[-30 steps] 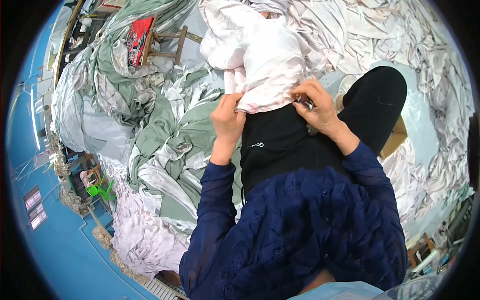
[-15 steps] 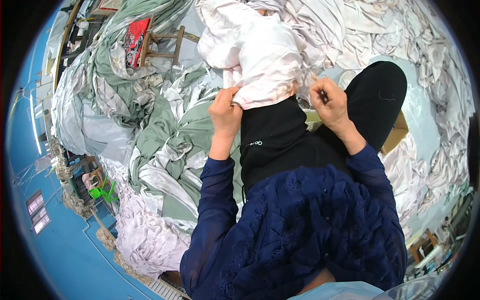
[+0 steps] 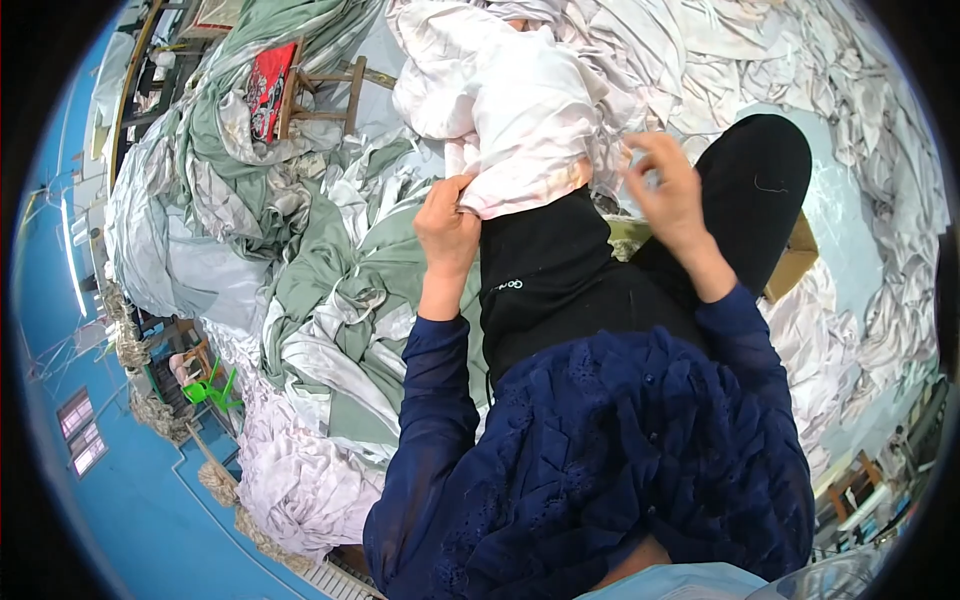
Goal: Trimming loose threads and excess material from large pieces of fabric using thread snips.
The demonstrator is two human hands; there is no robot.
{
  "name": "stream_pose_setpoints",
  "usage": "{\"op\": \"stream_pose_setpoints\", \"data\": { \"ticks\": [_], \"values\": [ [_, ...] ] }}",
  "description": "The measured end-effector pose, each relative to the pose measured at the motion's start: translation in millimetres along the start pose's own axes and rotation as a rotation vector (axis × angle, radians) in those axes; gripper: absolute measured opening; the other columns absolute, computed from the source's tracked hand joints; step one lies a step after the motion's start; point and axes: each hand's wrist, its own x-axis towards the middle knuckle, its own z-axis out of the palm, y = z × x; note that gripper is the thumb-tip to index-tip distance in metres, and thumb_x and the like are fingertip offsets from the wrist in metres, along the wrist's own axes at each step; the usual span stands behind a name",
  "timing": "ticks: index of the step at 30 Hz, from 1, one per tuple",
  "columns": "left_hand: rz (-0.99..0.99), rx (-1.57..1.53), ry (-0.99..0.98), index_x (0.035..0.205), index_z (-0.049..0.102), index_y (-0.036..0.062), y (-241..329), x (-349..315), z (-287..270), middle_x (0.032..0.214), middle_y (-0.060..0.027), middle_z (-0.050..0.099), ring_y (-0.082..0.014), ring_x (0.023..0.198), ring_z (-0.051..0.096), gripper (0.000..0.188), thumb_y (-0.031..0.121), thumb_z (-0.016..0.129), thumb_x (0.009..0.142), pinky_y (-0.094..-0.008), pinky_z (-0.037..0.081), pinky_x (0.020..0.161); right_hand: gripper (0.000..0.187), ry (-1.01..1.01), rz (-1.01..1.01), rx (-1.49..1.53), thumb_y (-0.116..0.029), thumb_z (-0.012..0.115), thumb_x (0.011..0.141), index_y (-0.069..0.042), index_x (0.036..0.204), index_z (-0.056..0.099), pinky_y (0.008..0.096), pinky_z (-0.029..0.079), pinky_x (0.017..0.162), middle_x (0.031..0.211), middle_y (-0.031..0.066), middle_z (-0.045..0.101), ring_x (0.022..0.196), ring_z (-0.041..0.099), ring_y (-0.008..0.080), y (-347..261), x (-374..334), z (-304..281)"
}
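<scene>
A white cloth with faint pink and peach patterning (image 3: 530, 110) lies over my outstretched leg in black trousers (image 3: 545, 250). At its near left corner, my left hand (image 3: 447, 225) pinches the edge between thumb and fingers. Just right of the cloth, my right hand (image 3: 672, 200) is raised, its fingers bent and spread with a gap between them and the thumb. I make out nothing in it, though its fingertips are slightly blurred. Part of the cloth's far side merges into the pale fabric behind it.
Green and white fabric (image 3: 340, 260) is heaped on my left, and pale cloth (image 3: 790, 50) spreads across the far right. A small wooden stool (image 3: 352, 95) stands far left beside a red patterned piece (image 3: 268, 85). A cardboard box (image 3: 793, 262) shows by my bent right knee.
My right hand has lifted slightly away from my body, and its fingers have spread from a tighter curl. The left hand keeps its pinch on the cloth's corner.
</scene>
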Motion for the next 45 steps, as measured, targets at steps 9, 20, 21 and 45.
{"op": "stream_pose_setpoints", "data": {
  "ticks": [9,20,21,45],
  "values": [
    [-0.104,0.094,-0.151,0.104,0.059,-0.001,74,-1,-21,0.105,-0.0194,0.057,-0.0357,0.089,0.061,0.028,-0.003,0.061,0.076,-0.0388,0.051,0.075,0.037,-0.12,-0.075,0.155,0.009,0.065,0.073,-0.003,0.108,0.063,0.0282,0.049,0.065,0.093,0.0095,0.06,0.072,0.059,0.0184,12,-2,42],
    [-1.188,-1.555,-0.506,0.121,0.055,0.0029,118,-18,30,0.104,-0.0081,0.066,-0.0168,0.084,0.066,0.036,0.031,0.06,0.099,-0.0295,0.054,0.072,0.026,0.1,-0.353,-0.055,0.007,0.074,0.069,-0.003,0.092,0.066,0.0283,0.048,0.055,0.081,0.0075,0.061,0.064,0.062,0.0197,-13,7,27],
    [-1.234,-1.648,-0.373,0.119,0.056,0.0028,118,-20,35,0.103,-0.0066,0.067,-0.0153,0.082,0.065,0.035,0.031,0.061,0.099,-0.0286,0.053,0.071,0.026,0.066,-0.336,-0.058,0.007,0.074,0.069,-0.003,0.092,0.066,0.0281,0.048,0.055,0.082,0.0074,0.061,0.064,0.062,0.0191,-19,4,21],
    [-0.983,-1.451,-0.028,0.096,0.069,-0.0009,117,-27,52,0.084,-0.0053,0.069,-0.0102,0.07,0.062,0.01,0.008,0.067,0.093,-0.0226,0.049,0.063,0.028,-0.124,-0.079,-0.096,-0.009,0.07,0.087,-0.003,0.114,0.067,0.0296,0.051,0.064,0.091,0.0109,0.066,0.073,0.066,0.0226,-62,-22,-5]
  ]
}}
